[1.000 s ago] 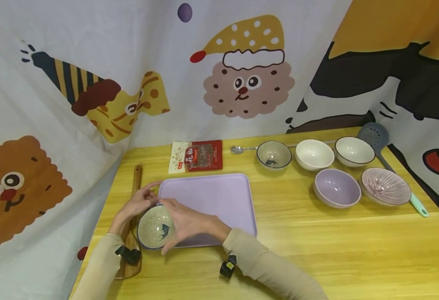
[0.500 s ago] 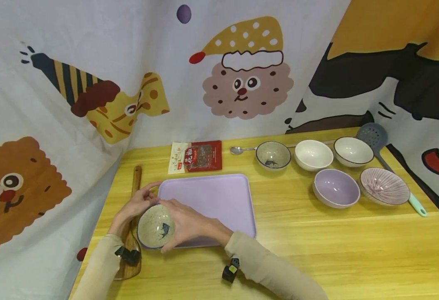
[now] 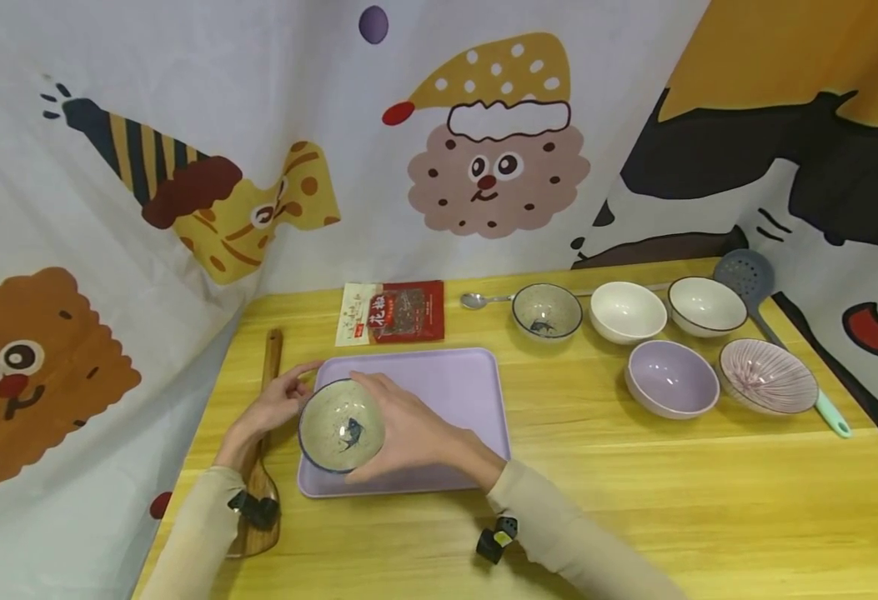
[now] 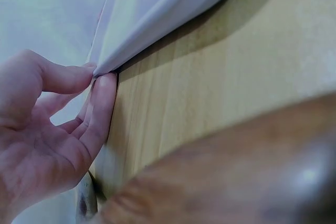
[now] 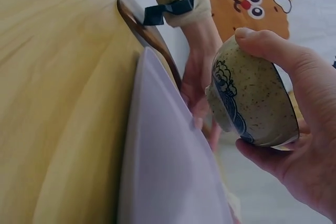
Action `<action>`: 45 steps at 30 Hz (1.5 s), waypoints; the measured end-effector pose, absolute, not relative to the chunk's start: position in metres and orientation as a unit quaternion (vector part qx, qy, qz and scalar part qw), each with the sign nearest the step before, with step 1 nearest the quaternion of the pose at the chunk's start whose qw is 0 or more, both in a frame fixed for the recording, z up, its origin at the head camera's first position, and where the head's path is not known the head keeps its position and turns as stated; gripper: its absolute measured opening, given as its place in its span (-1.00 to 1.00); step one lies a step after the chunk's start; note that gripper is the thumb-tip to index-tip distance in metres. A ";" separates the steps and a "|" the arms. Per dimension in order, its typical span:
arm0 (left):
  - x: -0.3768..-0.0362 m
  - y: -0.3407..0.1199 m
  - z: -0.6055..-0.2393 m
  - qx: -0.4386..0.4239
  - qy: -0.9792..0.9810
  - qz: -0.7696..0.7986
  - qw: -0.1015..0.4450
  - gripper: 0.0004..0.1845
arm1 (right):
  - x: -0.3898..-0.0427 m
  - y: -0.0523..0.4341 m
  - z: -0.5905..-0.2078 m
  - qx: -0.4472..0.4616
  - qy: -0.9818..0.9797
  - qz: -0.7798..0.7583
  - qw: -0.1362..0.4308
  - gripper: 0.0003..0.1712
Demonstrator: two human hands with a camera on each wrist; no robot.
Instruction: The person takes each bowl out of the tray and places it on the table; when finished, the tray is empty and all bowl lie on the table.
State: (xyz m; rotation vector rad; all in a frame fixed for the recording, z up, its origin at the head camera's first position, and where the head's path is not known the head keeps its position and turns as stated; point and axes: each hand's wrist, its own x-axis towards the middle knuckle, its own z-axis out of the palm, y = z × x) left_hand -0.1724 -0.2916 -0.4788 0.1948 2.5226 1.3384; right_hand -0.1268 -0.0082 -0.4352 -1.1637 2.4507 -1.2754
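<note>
Right hand (image 3: 416, 433) grips speckled bowl (image 3: 341, 425) over tray (image 3: 446, 392) — left hand (image 3: 277, 404) pinches its corner.

Only legible txt: big Chinese chars 花椒 on red spice packet (image 3: 393, 312), just behind purple tray (image 3: 449, 387); small print unreadable.

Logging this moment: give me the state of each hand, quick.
Left hand: fingers pinch the corner of the purple tray.
Right hand: fingers curled round the speckled fish bowl, held above the tray.
</note>
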 end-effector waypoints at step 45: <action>-0.174 -0.291 -0.477 0.042 0.849 0.498 0.172 -0.32 | -0.119 0.188 -0.456 -0.160 0.882 -0.438 -0.065 0.51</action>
